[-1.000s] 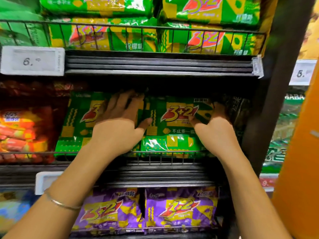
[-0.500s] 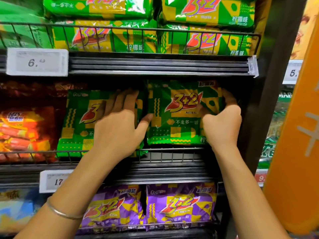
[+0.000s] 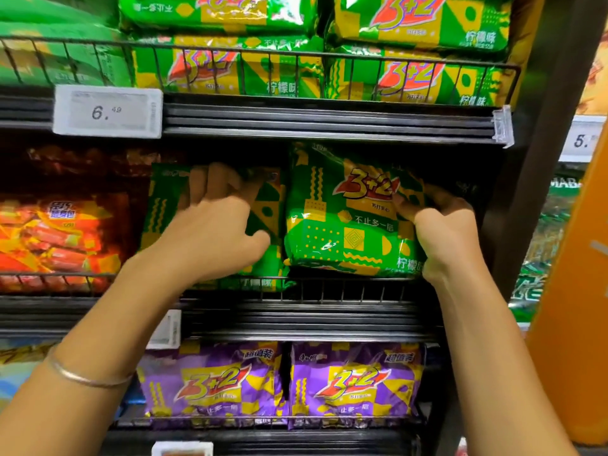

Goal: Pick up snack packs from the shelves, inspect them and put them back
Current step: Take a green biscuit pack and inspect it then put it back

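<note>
Two green and yellow "3+2" snack packs stand on the middle shelf. My right hand (image 3: pixel 442 230) grips the right edge of the right green pack (image 3: pixel 342 222), which is tilted and lifted above the wire rail (image 3: pixel 345 284). The left green pack (image 3: pixel 263 205) stands behind that rail, and my left hand (image 3: pixel 214 228) lies over its front, fingers curled over its upper part and thumb pointing right. That hand hides most of the pack's front.
More green packs (image 3: pixel 418 28) fill the top shelf. Purple "3+2" packs (image 3: pixel 355 383) stand on the shelf below. Red sausage packs (image 3: pixel 59 235) sit to the left. A price tag (image 3: pixel 107 110) hangs on the upper shelf edge. An orange post (image 3: pixel 572 291) stands at the right.
My right hand has raised the right green pack from lying low on the shelf to upright and tilted outward. My left hand's fingers have curled on the left pack.
</note>
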Available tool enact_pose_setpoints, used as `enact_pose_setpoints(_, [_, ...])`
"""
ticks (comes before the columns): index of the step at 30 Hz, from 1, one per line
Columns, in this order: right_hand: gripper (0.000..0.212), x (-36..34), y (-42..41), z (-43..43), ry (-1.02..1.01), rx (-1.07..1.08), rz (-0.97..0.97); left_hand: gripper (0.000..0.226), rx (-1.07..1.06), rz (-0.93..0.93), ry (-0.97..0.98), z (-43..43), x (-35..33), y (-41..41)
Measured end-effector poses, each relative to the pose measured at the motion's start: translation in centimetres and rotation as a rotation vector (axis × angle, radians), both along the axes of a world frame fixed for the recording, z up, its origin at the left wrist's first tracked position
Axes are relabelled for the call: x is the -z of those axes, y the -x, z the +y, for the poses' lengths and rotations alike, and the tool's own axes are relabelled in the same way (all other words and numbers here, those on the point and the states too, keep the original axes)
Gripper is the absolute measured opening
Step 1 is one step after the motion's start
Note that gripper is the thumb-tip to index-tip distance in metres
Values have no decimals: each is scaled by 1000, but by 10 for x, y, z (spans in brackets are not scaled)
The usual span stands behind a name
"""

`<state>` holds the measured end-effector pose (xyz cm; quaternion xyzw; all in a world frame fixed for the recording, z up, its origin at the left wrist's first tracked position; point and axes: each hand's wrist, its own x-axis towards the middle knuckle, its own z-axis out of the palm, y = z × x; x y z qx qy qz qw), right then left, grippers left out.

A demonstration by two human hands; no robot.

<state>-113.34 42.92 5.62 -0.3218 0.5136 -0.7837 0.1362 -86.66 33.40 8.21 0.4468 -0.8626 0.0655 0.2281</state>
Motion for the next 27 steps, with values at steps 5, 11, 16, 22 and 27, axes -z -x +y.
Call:
enact_pose_setpoints(5, [47, 5, 12, -6, -42, 29, -58, 99, 122, -2, -44, -32, 8, -6])
enact_pose_setpoints(11, [42, -1, 15, -11, -72, -33, -46, 148, 95, -109, -63, -60, -10, -17])
enact_pose_setpoints(16, [27, -20, 14, -16, -175, -107, 6, 142, 118, 46, 286, -53, 1, -19])
enact_pose_setpoints(22, [33, -15, 5, -6, -193, -92, 76, 110, 25, 198, 457, -38, 25, -19])
enact_pose_setpoints(27, [29, -26, -6, 7, -144, -81, 171, 121, 106, 204, 453, -44, 22, -24])
